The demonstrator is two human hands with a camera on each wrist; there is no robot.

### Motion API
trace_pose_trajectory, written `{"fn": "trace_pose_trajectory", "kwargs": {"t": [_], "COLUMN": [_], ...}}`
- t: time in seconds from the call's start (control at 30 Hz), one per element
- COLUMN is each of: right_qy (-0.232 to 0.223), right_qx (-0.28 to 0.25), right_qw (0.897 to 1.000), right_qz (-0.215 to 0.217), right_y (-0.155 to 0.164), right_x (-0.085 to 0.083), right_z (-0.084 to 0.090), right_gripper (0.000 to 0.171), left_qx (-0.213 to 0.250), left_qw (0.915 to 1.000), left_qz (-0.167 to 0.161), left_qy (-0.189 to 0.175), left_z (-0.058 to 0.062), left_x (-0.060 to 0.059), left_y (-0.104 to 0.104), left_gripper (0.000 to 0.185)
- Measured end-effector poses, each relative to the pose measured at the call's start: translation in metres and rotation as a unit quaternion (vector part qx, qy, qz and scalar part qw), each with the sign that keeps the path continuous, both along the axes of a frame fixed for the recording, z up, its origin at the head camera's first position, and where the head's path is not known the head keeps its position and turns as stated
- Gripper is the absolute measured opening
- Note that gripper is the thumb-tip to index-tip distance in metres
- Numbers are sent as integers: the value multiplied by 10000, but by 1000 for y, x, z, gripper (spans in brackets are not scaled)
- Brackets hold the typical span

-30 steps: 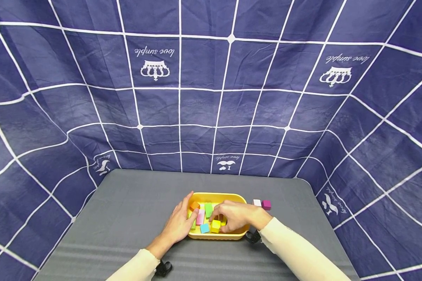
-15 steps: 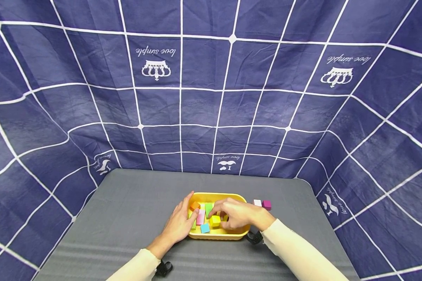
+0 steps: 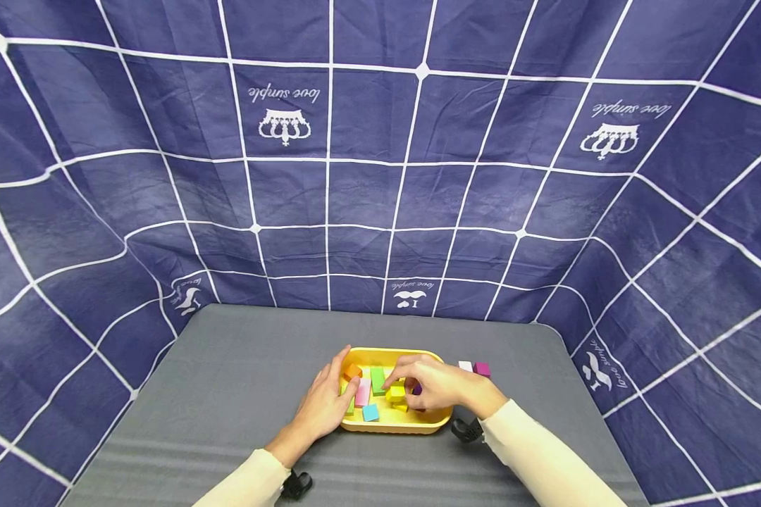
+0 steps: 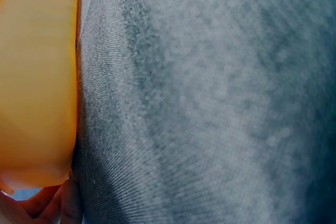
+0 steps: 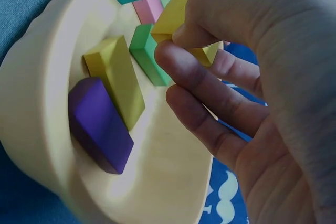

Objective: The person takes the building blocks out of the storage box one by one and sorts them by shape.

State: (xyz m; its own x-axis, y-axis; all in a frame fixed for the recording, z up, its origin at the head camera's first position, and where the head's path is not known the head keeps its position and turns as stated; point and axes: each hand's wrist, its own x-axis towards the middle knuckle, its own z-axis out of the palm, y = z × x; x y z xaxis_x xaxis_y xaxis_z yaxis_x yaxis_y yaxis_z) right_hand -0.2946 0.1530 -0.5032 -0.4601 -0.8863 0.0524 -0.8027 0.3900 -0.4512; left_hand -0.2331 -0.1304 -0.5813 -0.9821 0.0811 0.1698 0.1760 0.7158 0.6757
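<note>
My left hand holds the left end of a yellow plastic basket, thumb over the rim and fingers along the outside. In the left wrist view, fingertips show below the basket's wall. Over the basket's inside, my right hand pinches a yellow block between thumb and forefinger, its other fingers loosely bent. Beneath that hand lie a purple block and a longer yellow block, side by side. A green block lies close to the held one.
Toward the basket's left end are a blue block, a pink block and an orange block. Outside on the right, a white block and a magenta block sit on the grey cloth. Blue grid-patterned fabric surrounds it.
My right hand has carried the yellow block a little away from me and to the right, and the purple block now shows. The left hand stays at the basket.
</note>
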Motion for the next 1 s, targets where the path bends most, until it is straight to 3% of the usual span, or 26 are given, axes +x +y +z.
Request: {"fn": "trace_pose_trajectory", "kwargs": {"t": [0.47, 1.0], "right_qy": [-420, 384], "right_qx": [-284, -631], "right_qw": [9970, 9922], "right_qz": [-587, -1000], "right_y": [24, 57], "right_x": [3, 1], "right_z": [-1, 3], "right_gripper": [42, 33], "left_qx": [9, 505], "left_qw": [10000, 9986], "left_qz": [61, -121], "left_qy": [5, -139], "left_z": [0, 2], "left_x": [1, 3], "left_y": [2, 0], "left_gripper": [68, 69]}}
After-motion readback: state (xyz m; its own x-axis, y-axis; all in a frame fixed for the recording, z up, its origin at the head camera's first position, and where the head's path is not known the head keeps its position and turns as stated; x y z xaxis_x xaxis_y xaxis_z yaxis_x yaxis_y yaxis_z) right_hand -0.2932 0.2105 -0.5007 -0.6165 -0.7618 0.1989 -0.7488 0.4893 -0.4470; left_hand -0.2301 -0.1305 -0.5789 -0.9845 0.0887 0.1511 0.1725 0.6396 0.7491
